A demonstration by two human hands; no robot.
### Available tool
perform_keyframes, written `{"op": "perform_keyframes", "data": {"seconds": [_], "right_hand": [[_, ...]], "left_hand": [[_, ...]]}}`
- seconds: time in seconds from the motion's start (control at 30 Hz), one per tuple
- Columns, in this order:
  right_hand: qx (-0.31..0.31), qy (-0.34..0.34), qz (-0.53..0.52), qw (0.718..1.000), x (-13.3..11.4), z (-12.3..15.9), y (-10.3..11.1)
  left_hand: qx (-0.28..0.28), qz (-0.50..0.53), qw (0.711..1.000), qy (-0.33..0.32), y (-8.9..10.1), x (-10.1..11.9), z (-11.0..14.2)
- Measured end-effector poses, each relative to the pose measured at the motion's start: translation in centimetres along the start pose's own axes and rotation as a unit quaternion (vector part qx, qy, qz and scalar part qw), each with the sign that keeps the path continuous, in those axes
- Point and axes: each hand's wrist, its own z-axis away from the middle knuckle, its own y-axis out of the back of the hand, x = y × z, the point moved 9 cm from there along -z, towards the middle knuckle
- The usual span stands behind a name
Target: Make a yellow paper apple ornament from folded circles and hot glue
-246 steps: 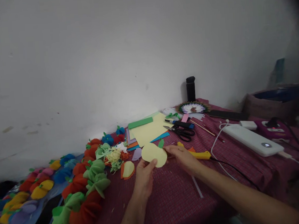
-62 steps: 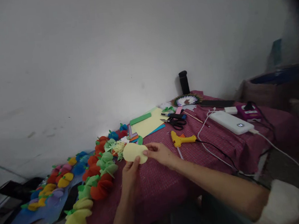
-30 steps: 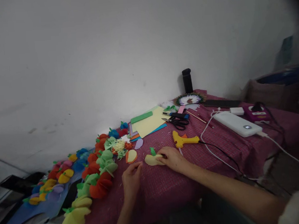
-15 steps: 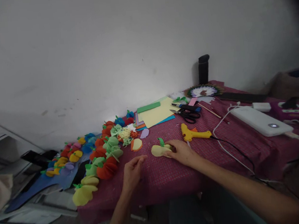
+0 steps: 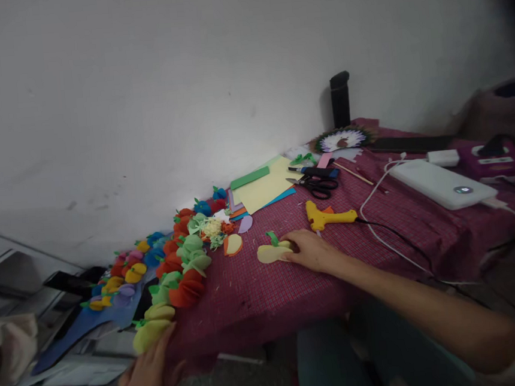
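My right hand (image 5: 312, 251) pinches the right side of a pale yellow paper pumpkin (image 5: 269, 254) with a green leaf on top, low over the tablecloth. At the table's front left corner, my left hand (image 5: 148, 374) stretches its fingers up against a yellow-green paper pumpkin (image 5: 150, 334); whether they press on it I cannot tell. Just behind that one are several finished paper pumpkins in red-orange (image 5: 188, 289) and light green (image 5: 195, 259). A small stack of yellow and orange paper cutouts (image 5: 233, 245) lies left of the pale yellow pumpkin.
A yellow glue gun (image 5: 332, 216) with a black cord lies right of centre. Behind it are scissors (image 5: 315, 185), a cutter knife (image 5: 316, 171) and coloured paper sheets (image 5: 268, 186). A white power bank (image 5: 441, 183) and its cables occupy the right side. More paper pumpkins (image 5: 133, 273) cover the left.
My left hand has swung from the middle of the table down and left to the yellow-green pumpkin, its fingers now extended. My right hand still holds the pale yellow pumpkin. The view has shifted slightly.
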Motion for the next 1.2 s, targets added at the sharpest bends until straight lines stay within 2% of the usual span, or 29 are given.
{"op": "perform_keyframes", "data": {"seconds": [0.03,0.1,0.2,0.27,0.4,0.5,0.63,0.83,0.93,1.07,1.13,1.2], "right_hand": [[0.001,0.001,0.008,1.0,0.0,0.0,0.0],[0.004,-0.003,0.022,1.0,0.2,0.1,0.1],[0.017,-0.013,0.035,0.999,0.3,0.5,0.4],[0.033,-0.018,0.035,0.999,0.2,1.0,0.7],[0.072,-0.046,0.015,0.996,0.3,2.3,1.0],[0.086,-0.052,-0.011,0.995,0.3,3.2,0.6],[0.099,-0.034,-0.061,0.993,0.1,3.3,0.0],[0.124,-0.058,-0.167,0.976,0.3,2.5,-0.8],[0.11,-0.076,-0.271,0.953,0.3,2.2,-2.3],[0.087,-0.057,-0.418,0.903,-0.9,1.8,-3.7],[0.083,-0.071,-0.458,0.882,-1.2,1.6,-4.0],[0.082,-0.095,-0.458,0.88,-1.2,1.6,-4.1]], "left_hand": [[0.0,-0.018,1.0,-0.004,0.7,0.3,0.0],[-0.009,0.001,1.0,-0.028,1.7,2.2,-0.5],[0.099,0.103,0.987,-0.07,4.5,7.2,-1.9],[0.135,0.17,0.971,-0.1,5.0,11.2,-2.7],[0.108,0.26,0.951,-0.128,2.5,17.9,-4.6],[0.065,0.292,0.947,-0.118,-0.2,20.7,-5.9],[0.052,0.308,0.945,-0.091,-1.9,21.7,-6.6],[0.069,0.304,0.945,-0.099,-1.6,22.3,-7.2],[0.096,0.31,0.94,-0.104,-1.3,22.5,-8.0],[0.121,0.332,0.928,-0.115,-0.8,22.7,-8.8],[0.117,0.34,0.925,-0.12,-0.9,22.9,-9.1],[0.111,0.339,0.927,-0.118,-1.4,22.9,-9.5]]}}
